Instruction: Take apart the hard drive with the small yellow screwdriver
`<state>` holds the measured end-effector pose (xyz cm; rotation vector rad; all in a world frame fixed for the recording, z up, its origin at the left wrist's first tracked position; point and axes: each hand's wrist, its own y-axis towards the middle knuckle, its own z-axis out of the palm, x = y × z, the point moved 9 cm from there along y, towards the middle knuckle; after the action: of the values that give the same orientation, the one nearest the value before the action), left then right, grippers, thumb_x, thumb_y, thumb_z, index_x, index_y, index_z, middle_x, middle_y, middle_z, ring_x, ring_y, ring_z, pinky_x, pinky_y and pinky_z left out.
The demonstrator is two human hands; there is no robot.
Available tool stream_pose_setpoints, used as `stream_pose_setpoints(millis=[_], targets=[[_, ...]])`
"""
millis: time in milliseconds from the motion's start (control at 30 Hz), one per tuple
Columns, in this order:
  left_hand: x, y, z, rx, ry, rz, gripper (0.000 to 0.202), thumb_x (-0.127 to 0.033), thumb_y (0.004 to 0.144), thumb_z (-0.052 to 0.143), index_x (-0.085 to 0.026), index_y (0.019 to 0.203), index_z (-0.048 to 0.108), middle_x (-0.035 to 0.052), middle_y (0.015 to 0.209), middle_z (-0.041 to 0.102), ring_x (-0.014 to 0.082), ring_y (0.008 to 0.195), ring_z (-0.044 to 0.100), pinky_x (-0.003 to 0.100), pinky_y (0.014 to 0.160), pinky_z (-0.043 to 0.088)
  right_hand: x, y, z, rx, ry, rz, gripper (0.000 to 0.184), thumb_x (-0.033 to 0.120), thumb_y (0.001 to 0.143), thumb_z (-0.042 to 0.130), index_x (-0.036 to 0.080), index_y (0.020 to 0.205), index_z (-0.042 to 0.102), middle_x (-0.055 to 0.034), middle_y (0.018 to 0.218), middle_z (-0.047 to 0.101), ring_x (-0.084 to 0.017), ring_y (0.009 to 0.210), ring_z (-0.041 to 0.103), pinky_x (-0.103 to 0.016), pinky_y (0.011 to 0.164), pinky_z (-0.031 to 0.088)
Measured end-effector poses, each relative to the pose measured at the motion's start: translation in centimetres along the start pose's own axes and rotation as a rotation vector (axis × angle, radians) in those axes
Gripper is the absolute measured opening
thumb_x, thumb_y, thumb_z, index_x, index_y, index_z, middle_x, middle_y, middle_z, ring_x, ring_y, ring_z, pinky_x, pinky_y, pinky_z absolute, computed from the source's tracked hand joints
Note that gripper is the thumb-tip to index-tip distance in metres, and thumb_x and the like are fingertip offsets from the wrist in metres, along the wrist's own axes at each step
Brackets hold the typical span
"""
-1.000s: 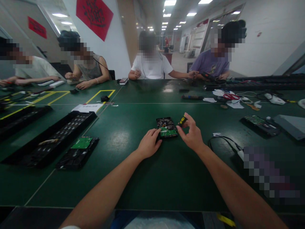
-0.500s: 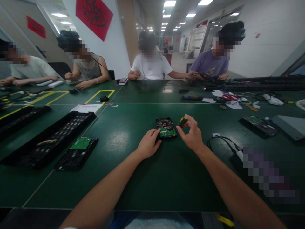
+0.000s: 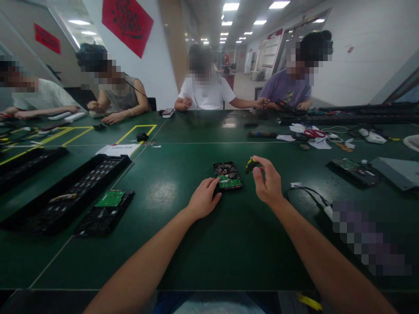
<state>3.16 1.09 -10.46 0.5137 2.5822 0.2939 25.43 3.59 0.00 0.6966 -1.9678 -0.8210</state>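
Observation:
A small hard drive (image 3: pixel 227 175) with a green circuit board lies face up on the green table (image 3: pixel 196 244) in front of me. My left hand (image 3: pixel 203 201) rests against its near left corner, fingers curled onto the edge. My right hand (image 3: pixel 268 182) hovers just right of the drive and pinches the black and yellow handle of a screwdriver (image 3: pixel 250 165), whose tip points down toward the drive's right side.
Long black trays (image 3: pixel 65 192) and a second drive with a green board (image 3: pixel 108 209) lie to the left. Another drive (image 3: pixel 353 171), a grey box (image 3: pixel 394 171) and a black cable (image 3: pixel 307 194) sit to the right. Several people work along the far edge.
My right hand has shifted slightly right and turned, rotating the screwdriver handle. The left hand has stayed on the drive's corner.

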Motion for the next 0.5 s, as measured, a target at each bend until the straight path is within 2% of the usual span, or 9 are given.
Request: stream_pose_setpoints(millis=[133, 233, 400, 500], targets=[[0.0, 0.0, 0.0, 0.007, 0.004, -0.007, 0.061, -0.036, 0.1, 0.054, -0.018, 0.157, 0.039, 0.0167, 0.152, 0.052, 0.0311, 0.145, 0.045, 0.051, 0.122, 0.039, -0.3, 1.0, 0.4, 0.024, 0.212, 0.144, 0.026, 0.043, 0.107, 0.051, 0.03, 0.127, 0.059, -0.0079, 0.127, 0.072, -0.023, 0.104, 0.072, -0.039, 0.079, 0.064], [0.1, 0.0, 0.0, 0.006, 0.0, -0.012, 0.062, -0.035, 0.1, 0.055, -0.018, 0.157, 0.039, 0.0167, 0.151, 0.053, 0.0306, 0.146, 0.044, 0.051, 0.122, 0.039, -0.3, 1.7, 1.3, 0.07, 0.372, 0.237, 0.025, 0.047, 0.104, 0.056, 0.028, 0.12, 0.058, -0.0063, 0.115, 0.076, -0.021, 0.096, 0.073, -0.033, 0.069, 0.063], [0.2, 0.0, 0.0, -0.007, -0.01, -0.008, 0.061, -0.035, 0.099, 0.055, -0.019, 0.156, 0.04, 0.0168, 0.151, 0.053, 0.0309, 0.146, 0.045, 0.052, 0.121, 0.04, -0.7, 2.2, 2.3, 0.175, 0.514, 0.322, 0.033, 0.049, 0.103, 0.057, 0.026, 0.126, 0.064, -0.0066, 0.108, 0.075, -0.021, 0.098, 0.071, -0.03, 0.065, 0.059], [0.0, 0.0, -0.1, -0.014, -0.012, 0.002, 0.06, -0.035, 0.1, 0.055, -0.021, 0.156, 0.04, 0.0154, 0.151, 0.053, 0.0314, 0.144, 0.046, 0.053, 0.12, 0.04, -1.5, 2.2, 2.5, 0.225, 0.572, 0.385, 0.032, 0.047, 0.103, 0.055, 0.025, 0.12, 0.07, -0.0078, 0.108, 0.074, -0.022, 0.1, 0.07, -0.031, 0.065, 0.059]])
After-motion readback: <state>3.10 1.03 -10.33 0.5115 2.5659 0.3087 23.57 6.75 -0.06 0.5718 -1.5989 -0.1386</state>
